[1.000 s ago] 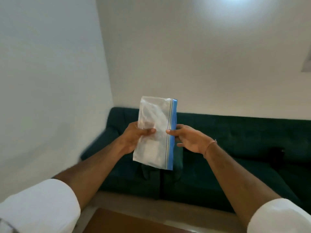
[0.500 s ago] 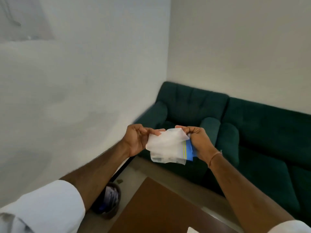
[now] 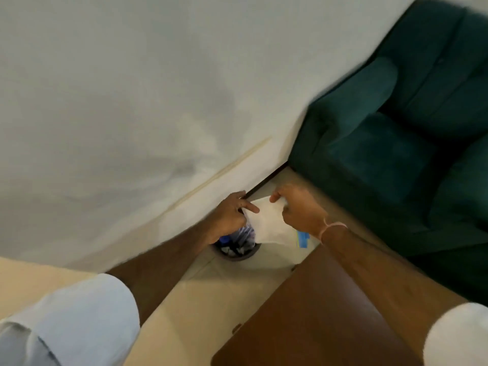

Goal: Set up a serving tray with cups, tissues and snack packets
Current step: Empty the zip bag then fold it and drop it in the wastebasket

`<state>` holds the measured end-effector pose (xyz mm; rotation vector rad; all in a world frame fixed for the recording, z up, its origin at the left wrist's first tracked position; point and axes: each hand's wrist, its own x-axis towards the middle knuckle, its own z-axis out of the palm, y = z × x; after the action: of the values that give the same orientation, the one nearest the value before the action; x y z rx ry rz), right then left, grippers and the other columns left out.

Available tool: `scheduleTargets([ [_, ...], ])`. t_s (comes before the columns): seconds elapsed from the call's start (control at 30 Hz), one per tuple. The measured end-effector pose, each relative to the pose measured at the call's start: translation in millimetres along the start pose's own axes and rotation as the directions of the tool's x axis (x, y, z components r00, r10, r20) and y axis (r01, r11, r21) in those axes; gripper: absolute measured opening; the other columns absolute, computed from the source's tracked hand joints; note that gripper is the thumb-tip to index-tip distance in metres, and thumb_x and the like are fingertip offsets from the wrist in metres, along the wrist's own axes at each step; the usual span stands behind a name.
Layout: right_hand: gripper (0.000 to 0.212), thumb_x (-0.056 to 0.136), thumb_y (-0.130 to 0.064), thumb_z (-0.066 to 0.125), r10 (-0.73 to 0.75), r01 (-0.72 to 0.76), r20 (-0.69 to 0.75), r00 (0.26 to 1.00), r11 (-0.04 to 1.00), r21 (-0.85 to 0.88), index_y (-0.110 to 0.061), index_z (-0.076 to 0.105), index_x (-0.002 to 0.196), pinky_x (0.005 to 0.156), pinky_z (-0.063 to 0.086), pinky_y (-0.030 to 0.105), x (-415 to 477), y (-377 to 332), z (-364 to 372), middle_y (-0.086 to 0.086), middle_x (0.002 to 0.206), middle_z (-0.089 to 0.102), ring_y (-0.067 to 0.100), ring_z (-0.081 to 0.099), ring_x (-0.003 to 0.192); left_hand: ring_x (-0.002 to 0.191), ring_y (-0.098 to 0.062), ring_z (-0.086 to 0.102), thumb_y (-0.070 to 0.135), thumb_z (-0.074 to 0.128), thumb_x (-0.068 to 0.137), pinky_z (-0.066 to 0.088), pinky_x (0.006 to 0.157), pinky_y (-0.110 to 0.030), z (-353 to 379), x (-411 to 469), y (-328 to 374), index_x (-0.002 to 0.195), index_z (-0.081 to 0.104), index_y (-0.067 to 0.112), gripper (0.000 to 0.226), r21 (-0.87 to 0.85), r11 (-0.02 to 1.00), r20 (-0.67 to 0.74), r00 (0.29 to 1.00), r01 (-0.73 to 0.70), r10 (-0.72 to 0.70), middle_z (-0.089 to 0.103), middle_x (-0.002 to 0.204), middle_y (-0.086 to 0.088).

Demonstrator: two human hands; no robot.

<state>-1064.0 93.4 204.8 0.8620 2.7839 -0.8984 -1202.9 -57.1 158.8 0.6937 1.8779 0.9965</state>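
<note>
Above the bin: bin now under plastic bag, earlier over sofa.
Hands: left hand, right hand both pinch bag.
Room: table corner near.

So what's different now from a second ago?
The view swung down and left. Both hands, left hand and right hand, lowered the plastic bag, now crumpled, over the waste bin on the floor. Both keep their hold on it.

The waste bin stands on the floor against the wall. Right of the bin lies the surface; beyond it, the sofa. Above the bin, the left hand and right hand hold the plastic bag between them.
</note>
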Motion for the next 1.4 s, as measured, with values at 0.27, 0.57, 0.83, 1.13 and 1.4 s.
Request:
scheduleTargets([
  [0.27, 0.036, 0.081, 0.0, 0.059, 0.102, -0.061, 0.174, 0.979, 0.972, -0.229, -0.024, 0.069, 0.107, 0.089, 0.049, 0.034, 147, 58, 227, 0.013, 0.123, 0.066, 0.036, 0.063, 0.107, 0.109, -0.009, 0.053, 0.005, 0.069, 0.084, 0.046, 0.079, -0.019, -10, 66, -211, 0.116, 0.069, 0.02, 0.036, -0.134, 0.973, -0.072, 0.977, 0.188, -0.198, 0.05, 0.12, 0.014],
  [0.57, 0.057, 0.09, -0.023, 0.067, 0.157, -0.022, 0.421, 0.893, 0.951, -0.308, -0.009, 0.049, 0.143, 0.108, 0.039, 0.042, 222, 115, 423, 0.02, 0.143, 0.052, 0.038, 0.05, 0.13, 0.101, -0.009, 0.067, 0.014, 0.065, 0.082, 0.052, 0.08, -0.027, 17, 90, -377, 0.094, 0.069, 0.038, 0.026, -0.182, 0.954, -0.076, 0.964, 0.239, -0.256, 0.071, 0.106, 0.01],
  [0.83, 0.091, 0.094, -0.02, 0.053, 0.252, -0.029, 0.599, 0.76, 0.934, -0.356, -0.044, -0.01, 0.155, 0.113, 0.037, 0.053, 220, 134, 461, 0.006, 0.167, -0.016, 0.042, 0.036, 0.141, 0.096, 0.001, 0.058, 0.014, 0.067, 0.088, 0.039, 0.068, -0.013, 24, 92, -404, 0.098, 0.068, 0.034, 0.022, -0.217, 0.929, -0.042, 0.948, 0.299, -0.315, 0.063, 0.105, 0.021],
  [1.13, 0.065, 0.087, -0.042, 0.063, 0.179, -0.104, 0.313, 0.933, 0.965, -0.241, -0.023, 0.043, 0.145, 0.112, 0.032, 0.058, 201, 69, 343, 0.01, 0.151, 0.043, 0.039, 0.043, 0.136, 0.092, -0.006, 0.062, 0.01, 0.065, 0.088, 0.045, 0.06, -0.009, 1, 87, -315, 0.11, 0.066, 0.021, 0.025, -0.183, 0.956, -0.098, 0.963, 0.229, -0.25, 0.066, 0.112, 0.003],
  [1.4, 0.041, 0.093, -0.035, 0.059, 0.123, -0.117, 0.094, 0.988, 0.991, -0.065, -0.023, 0.053, 0.131, 0.103, 0.046, 0.049, 139, -11, 154, 0.006, 0.134, 0.059, 0.027, 0.057, 0.121, 0.108, -0.018, 0.063, 0.008, 0.064, 0.085, 0.048, 0.088, -0.026, -53, 70, -112, 0.118, 0.064, 0.02, 0.036, 0.018, 0.997, -0.206, 0.976, 0.08, -0.075, 0.067, 0.121, 0.001],
])
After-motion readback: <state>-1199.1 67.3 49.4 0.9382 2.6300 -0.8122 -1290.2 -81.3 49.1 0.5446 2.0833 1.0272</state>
